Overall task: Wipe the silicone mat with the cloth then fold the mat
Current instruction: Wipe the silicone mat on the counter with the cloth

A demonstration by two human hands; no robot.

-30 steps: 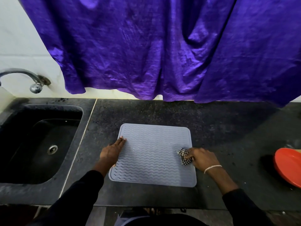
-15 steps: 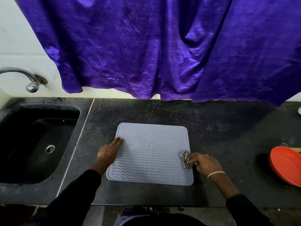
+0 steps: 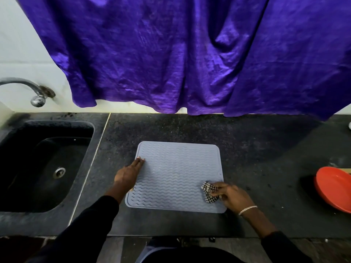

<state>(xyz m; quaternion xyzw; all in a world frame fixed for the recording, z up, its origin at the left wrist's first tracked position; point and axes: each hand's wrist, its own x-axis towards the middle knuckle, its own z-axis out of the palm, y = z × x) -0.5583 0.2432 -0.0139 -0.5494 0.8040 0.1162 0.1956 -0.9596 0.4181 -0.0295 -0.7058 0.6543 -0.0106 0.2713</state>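
Observation:
A grey silicone mat (image 3: 176, 173) with wavy ridges lies flat on the dark counter (image 3: 256, 149). My left hand (image 3: 129, 173) rests flat on the mat's left edge, fingers together and stretched out, pressing it down. My right hand (image 3: 230, 195) grips a small bunched black-and-white checked cloth (image 3: 209, 191) and holds it against the mat near its front right corner. Part of the cloth is hidden under my fingers.
A black sink (image 3: 43, 164) with a metal tap (image 3: 36, 95) sits to the left. A red bowl (image 3: 334, 188) stands at the right edge of the counter. A purple curtain (image 3: 180, 54) hangs over the back wall.
My right hand has drawn the cloth along the mat's right side toward the front right corner. My left hand has stayed on the left edge.

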